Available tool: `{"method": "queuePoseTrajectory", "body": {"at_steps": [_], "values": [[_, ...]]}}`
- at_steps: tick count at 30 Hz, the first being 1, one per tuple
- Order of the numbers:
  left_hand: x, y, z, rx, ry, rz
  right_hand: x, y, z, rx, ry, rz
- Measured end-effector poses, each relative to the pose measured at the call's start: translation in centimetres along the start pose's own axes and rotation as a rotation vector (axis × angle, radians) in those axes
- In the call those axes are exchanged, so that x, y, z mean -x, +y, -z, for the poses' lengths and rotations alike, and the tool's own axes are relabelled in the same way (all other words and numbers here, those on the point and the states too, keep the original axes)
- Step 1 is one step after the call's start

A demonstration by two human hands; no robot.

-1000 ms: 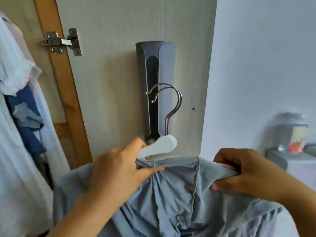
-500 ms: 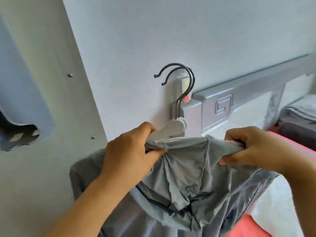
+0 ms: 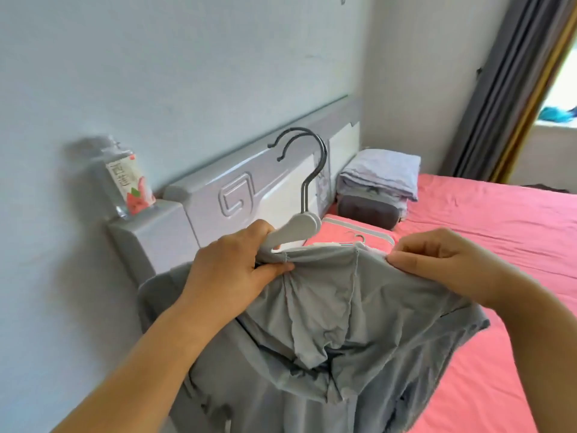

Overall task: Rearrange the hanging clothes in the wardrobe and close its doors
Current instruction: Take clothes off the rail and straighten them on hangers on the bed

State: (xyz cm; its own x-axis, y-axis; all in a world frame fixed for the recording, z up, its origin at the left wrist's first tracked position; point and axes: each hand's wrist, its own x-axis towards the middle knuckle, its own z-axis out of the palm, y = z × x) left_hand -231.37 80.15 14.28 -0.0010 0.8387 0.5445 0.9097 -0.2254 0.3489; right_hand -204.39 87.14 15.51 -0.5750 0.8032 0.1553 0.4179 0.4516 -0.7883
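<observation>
A grey garment point(image 3: 327, 332) hangs in mid-air at the centre of view, draped over white hangers point(image 3: 296, 228) whose two dark metal hooks point(image 3: 309, 170) rise toward 12 o'clock. The left hand point(image 3: 237, 264), at 9 o'clock of the hangers, grips the hanger arm and the fabric's edge together, thumb pressed against the cloth. The right hand point(image 3: 443, 260), at 3 o'clock, pinches the garment's other shoulder with curled fingers.

Behind and below lies a bed with a pink sheet point(image 3: 487, 245), stretching toward 3 o'clock. A grey headboard point(image 3: 237, 195) runs along the pale wall point(image 3: 187, 73); a carton point(image 3: 131, 185) stands on its left post at 10 o'clock. Folded cloths point(image 3: 381, 173) sit stacked on a dark cushion point(image 3: 368, 210) at 1 o'clock. A dark curtain point(image 3: 505, 89) hangs at 2 o'clock.

The garment's lower part runs off the bottom edge, and the hanger's right arm is hidden under fabric. The carton is blurred.
</observation>
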Motion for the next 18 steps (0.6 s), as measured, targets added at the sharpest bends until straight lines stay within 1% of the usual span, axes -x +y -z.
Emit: {"method": "queuePoseTrajectory", "body": {"at_steps": [2,4,10,12,15,18], "values": [[-1.9,1.0,-2.2,0.042,-0.028,-0.052,1.0,1.4,1.6,-0.023,0.034,-0.061],[-3.7,2.2,-4.4,0.069,-0.056,-0.118,2.1,3.0,3.1,0.007,0.104,-0.112],[-8.6,4.5,-10.5,0.138,-0.07,-0.359,5.7,6.4,6.4,0.119,0.373,-0.276],[-10.4,5.0,-12.0,0.171,-0.042,-0.397,6.7,7.2,7.3,0.191,0.455,-0.335],[-12.9,6.1,-14.0,0.262,-0.091,-0.419,8.2,7.5,8.4,0.219,0.612,-0.43],[-14.7,7.7,-16.0,0.338,-0.158,-0.42,9.3,7.1,9.2,0.259,0.696,-0.492]]}}
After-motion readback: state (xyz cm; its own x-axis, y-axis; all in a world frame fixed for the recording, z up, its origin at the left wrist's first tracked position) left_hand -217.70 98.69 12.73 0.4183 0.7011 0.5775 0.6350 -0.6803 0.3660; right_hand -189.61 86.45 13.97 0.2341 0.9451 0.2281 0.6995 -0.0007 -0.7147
